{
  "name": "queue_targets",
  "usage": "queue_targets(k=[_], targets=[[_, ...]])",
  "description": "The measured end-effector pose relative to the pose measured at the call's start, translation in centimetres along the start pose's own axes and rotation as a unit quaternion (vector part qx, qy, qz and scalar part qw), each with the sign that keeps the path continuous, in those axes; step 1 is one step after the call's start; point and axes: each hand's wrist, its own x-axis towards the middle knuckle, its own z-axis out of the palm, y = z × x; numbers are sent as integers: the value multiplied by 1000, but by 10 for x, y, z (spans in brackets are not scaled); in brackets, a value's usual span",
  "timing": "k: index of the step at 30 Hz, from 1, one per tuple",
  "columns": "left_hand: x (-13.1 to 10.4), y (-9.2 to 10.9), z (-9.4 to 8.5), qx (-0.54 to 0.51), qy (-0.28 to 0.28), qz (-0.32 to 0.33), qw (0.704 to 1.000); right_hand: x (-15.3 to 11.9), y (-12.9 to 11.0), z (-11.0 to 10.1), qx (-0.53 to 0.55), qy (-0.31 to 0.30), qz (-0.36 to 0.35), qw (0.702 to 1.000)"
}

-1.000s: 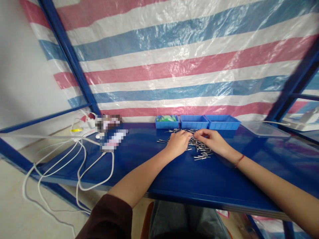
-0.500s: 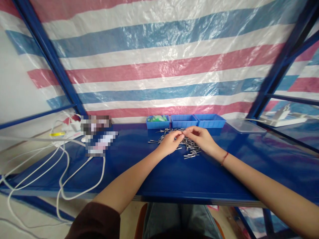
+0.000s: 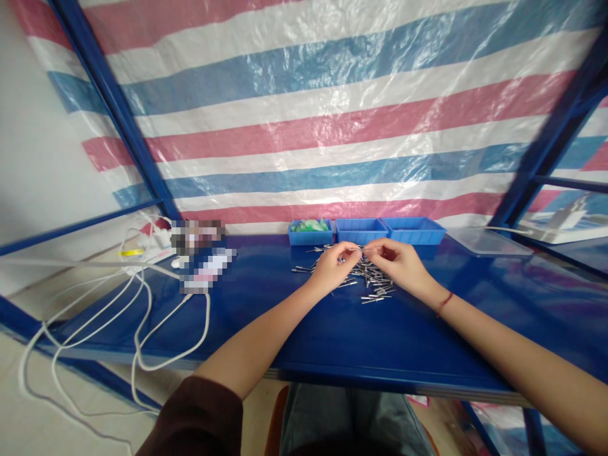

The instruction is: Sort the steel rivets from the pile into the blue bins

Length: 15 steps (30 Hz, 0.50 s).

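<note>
My left hand and my right hand meet above a pile of blind rivets on the blue table. Thumb and forefinger of each are pinched together, fingertips almost touching. Between them runs a thin metal pin, seemingly a blind rivet, with one end in each pinch; its body is mostly hidden by the fingers. More loose rivets lie beneath and around both hands, some singly at the left and nearer to me.
Behind the pile stand three blue bins: the left bin holds green plastic packaging, beside a middle bin and a right bin. A clear lid lies to the right. White cables hang over the table's left side.
The view has shifted slightly, so everything sits further right. My fingertips have drawn a little apart, and the thin pin between them shows more clearly.
</note>
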Motion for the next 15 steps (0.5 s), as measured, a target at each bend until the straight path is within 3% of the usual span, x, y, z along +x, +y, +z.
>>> queue_targets(k=[5, 8, 11, 15], targets=[[0, 7, -10, 103, 16, 38, 994, 8, 11, 0, 18, -32, 49, 998], [-2, 7, -16, 237, 0, 43, 971, 27, 27, -17, -70, 32, 89, 993], [-6, 4, -19, 367, -56, 28, 928, 50, 46, -48, -266, 136, 135, 945], [-9, 0, -20, 417, -135, 8, 899, 72, 70, -84, -402, 145, 176, 887]])
